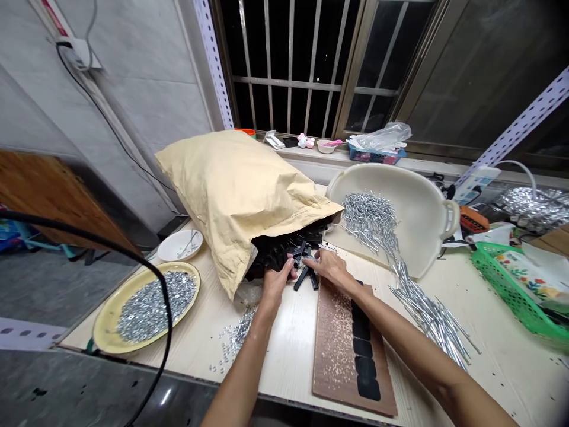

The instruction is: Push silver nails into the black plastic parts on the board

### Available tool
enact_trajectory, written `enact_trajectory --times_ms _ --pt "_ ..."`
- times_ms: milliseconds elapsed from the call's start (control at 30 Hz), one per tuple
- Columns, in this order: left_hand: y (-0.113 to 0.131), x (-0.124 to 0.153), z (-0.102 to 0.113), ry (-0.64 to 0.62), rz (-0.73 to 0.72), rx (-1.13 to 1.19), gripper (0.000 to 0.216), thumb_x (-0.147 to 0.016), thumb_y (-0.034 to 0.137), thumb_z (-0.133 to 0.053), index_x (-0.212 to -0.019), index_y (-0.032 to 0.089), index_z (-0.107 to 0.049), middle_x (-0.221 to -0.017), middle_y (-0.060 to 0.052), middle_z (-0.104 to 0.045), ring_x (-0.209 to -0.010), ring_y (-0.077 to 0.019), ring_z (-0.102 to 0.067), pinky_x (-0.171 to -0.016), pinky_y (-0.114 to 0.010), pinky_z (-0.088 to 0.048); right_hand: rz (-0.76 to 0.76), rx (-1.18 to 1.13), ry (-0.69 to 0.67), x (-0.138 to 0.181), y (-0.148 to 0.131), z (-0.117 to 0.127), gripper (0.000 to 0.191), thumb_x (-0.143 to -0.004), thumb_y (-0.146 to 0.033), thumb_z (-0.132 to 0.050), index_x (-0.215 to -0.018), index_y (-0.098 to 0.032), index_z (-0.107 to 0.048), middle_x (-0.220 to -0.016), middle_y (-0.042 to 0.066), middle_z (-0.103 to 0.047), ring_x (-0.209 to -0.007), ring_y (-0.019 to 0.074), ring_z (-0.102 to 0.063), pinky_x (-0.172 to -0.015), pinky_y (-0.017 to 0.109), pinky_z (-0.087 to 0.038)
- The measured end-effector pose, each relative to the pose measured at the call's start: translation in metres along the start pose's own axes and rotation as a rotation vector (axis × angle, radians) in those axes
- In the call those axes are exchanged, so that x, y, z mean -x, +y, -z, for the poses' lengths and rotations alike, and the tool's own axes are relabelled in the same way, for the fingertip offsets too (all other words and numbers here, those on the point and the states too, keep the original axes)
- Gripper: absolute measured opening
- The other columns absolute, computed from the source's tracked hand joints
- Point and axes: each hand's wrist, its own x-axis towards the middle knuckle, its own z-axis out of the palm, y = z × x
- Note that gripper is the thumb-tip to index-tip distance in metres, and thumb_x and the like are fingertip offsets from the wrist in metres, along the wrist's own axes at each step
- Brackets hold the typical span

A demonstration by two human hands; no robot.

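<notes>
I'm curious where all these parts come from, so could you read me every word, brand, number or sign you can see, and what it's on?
No text can be read in this picture.
Tan sack: no lettering I can make out.
Flowered packet: flowers show; any print is too small to read.
Orange item: any marking is too blurred to read.
Red strip by the wall: too blurred to read.

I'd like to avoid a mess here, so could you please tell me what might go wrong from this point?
Black parts could slide out of the paper bag, whose open mouth faces the left hand and right hand. The left forearm might brush off the small metal pieces, loose near the front edge of the table. The right forearm might scatter the long metal pins, which spill from the basin onto the table.
</notes>
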Motion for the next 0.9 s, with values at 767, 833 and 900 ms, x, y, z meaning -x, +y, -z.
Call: enact_trajectory --times_ms 767,833,900 --pt "-0.002 0.012 -0.009 -0.100 0.039 0.046 0.033 -0.056 0.024 -0.080 -0.085 0.013 -0.069 -0.088 -0.009 -0.070 -0.083 -0.0224 -0.065 -0.071 -0.036 -0.056 0.031 -0.084 0.060 0.009 0.012 -0.014 0.049 -0.079 -0.033 -0.053 -0.125 -0.019 -0.045 -0.083 0.003 -0.064 -0.081 0.0208 -0.062 -0.069 0.029 -0.041" --pt "-0.001 0.016 -0.012 -0.136 0.020 0.064 0.034 -0.058 0.021 -0.079 -0.090 0.013 -0.069 -0.094 -0.010 -0.070 -0.091 -0.0243 -0.064 -0.079 -0.039 -0.054 0.116 -0.282 0.168 0.020 0.010 -0.008 0.050 -0.081 -0.035 -0.051 -0.126 -0.016 -0.042 -0.080 0.002 -0.062 -0.075 0.0184 -0.060 -0.068 0.028 -0.043" --pt "-0.001 0.020 -0.015 -0.135 0.006 0.059 0.034 -0.058 0.017 -0.078 -0.091 0.014 -0.069 -0.097 -0.010 -0.070 -0.097 -0.0256 -0.063 -0.087 -0.041 -0.050 0.253 -0.487 0.226 0.036 0.007 0.000 0.048 -0.083 -0.037 -0.050 -0.125 -0.016 -0.042 -0.079 0.001 -0.059 -0.070 0.0161 -0.058 -0.067 0.027 -0.044"
